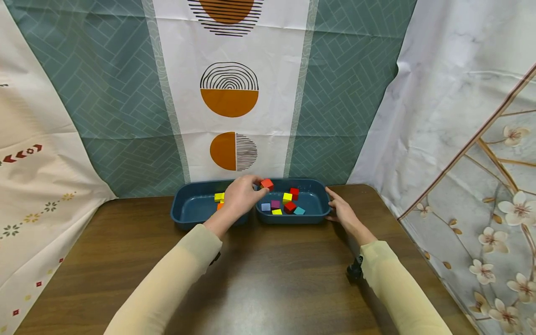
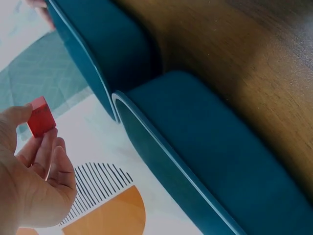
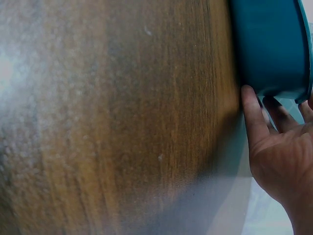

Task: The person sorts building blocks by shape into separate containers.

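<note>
Between thumb and fingertips, my left hand [image 1: 242,193] pinches a red cube [image 1: 267,184], held above the left end of the right blue tray [image 1: 310,219]. The left wrist view shows the same red cube [image 2: 41,116] raised over the rims. Inside the right tray lie several cubes, among them a yellow cube [image 1: 287,197], a purple cube [image 1: 275,204] and a teal cube [image 1: 299,211]. My right hand [image 1: 344,211] rests against that tray's right end, its fingers extended along the wall. The left blue tray [image 1: 184,224] holds yellow and orange cubes, partly hidden by my left hand and forearm.
Both trays stand side by side at the back of a brown wooden table [image 1: 268,279]. A patterned cloth [image 1: 272,93] hangs right behind them. A flowered white cloth [image 1: 460,186] borders the table on the right.
</note>
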`<action>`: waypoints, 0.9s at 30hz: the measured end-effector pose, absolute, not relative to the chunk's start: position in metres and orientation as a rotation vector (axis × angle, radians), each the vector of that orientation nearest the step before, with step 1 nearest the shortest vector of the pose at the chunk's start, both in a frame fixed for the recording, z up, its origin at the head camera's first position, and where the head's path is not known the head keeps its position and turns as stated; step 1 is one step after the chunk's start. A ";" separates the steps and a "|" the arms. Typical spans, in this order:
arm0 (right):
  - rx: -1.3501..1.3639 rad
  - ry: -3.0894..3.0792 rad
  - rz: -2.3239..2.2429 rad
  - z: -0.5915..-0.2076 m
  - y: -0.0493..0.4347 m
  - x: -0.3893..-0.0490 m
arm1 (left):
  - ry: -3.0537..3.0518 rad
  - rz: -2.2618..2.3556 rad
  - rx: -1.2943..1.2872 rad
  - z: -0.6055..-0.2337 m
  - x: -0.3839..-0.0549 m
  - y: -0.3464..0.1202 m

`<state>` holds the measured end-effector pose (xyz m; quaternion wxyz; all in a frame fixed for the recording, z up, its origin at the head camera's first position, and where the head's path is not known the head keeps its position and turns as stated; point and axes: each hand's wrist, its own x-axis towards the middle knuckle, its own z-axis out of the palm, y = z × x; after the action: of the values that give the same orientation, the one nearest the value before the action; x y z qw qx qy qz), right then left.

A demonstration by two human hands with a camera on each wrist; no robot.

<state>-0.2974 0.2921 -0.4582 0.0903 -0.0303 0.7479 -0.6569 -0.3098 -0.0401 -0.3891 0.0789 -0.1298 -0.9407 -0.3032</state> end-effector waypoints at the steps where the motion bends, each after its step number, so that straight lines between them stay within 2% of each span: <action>1: -0.088 2.224 -1.952 -0.458 0.292 -0.297 | -2.816 -0.905 -0.388 -0.390 -0.311 -0.040; 9: -0.080 2.239 -1.937 -0.459 0.292 -0.298 | -2.833 -0.884 -0.372 -0.396 -0.319 -0.040; 17: -0.097 2.267 -1.940 -0.484 0.301 -0.314 | -2.864 -0.797 -0.358 -0.405 -0.326 -0.035; 27: -0.097 2.304 -1.928 -0.489 0.302 -0.315 | -2.879 -0.786 -0.330 -0.409 -0.331 -0.027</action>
<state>-0.3155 0.3017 -0.4894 0.0678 -0.0322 0.7647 -0.6400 -0.3308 -0.0273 -0.4085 0.0697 -0.1095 -0.9565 -0.2611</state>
